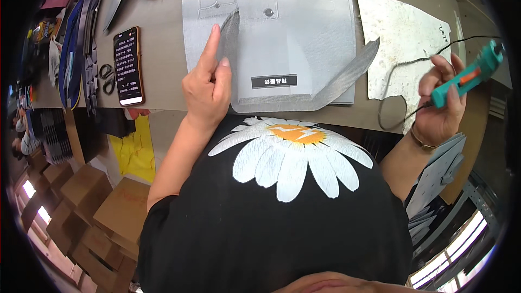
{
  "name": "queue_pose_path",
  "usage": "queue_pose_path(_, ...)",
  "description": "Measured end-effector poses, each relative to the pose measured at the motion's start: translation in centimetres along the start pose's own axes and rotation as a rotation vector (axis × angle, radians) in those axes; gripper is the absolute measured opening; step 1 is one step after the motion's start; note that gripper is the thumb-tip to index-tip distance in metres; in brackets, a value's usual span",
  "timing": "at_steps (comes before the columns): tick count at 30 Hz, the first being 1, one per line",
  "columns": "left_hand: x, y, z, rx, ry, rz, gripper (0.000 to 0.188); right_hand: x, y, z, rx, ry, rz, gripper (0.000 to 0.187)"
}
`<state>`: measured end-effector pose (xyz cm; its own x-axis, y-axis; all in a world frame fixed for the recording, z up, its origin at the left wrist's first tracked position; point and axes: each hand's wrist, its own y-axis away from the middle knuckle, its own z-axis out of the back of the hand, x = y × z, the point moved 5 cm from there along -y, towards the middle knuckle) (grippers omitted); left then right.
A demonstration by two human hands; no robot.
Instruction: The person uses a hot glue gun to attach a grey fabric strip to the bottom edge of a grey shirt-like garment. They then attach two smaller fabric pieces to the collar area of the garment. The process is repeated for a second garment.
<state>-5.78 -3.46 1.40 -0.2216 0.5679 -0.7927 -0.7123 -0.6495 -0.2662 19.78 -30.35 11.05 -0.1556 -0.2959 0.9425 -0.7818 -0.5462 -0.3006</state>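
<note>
A silver-grey flat panel point(274, 59) lies before me on the table, with round snaps near its far part and a black label point(274, 81) near the front. A darker grey strip point(347, 73) runs along its left and front edges; its right end sticks out past the panel. My left hand point(207, 86) is at the panel's left edge beside the strip, index finger and thumb stretched out, the other fingers curled, holding nothing visible. Off to the right, my right hand point(442, 95) grips a teal glue gun point(468, 78) with an orange trigger, raised beside the panel. Its far end is blurred.
A stained white sheet point(399, 38) lies right of the panel, crossed by a black cord point(386, 95). To the left are a phone point(129, 68) with a lit screen and black scissors point(107, 80). Cardboard boxes point(122, 209) stand on the floor at lower left.
</note>
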Motion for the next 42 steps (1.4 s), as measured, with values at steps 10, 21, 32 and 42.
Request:
queue_pose_path(10,0.8,0.7,0.6,-0.068,0.147,0.055,0.058,-5.6,2.8,-11.9,0.479,0.140,-0.489,0.052)
queue_pose_path(21,0.5,0.3,0.3,-0.054,0.116,0.059,0.057,-6.9,4.0,-14.8,0.924,0.424,-0.420,0.040)
queue_pose_path(32,0.1,0.0,0.3,-0.032,0.006,0.064,0.057,-7.6,3.5,-15.4,0.708,0.625,-0.115,0.037)
queue_pose_path(42,0.1,-0.3,0.0,-0.013,-0.020,0.075,0.058,-8.3,3.5,-15.3,0.630,0.712,0.003,0.034)
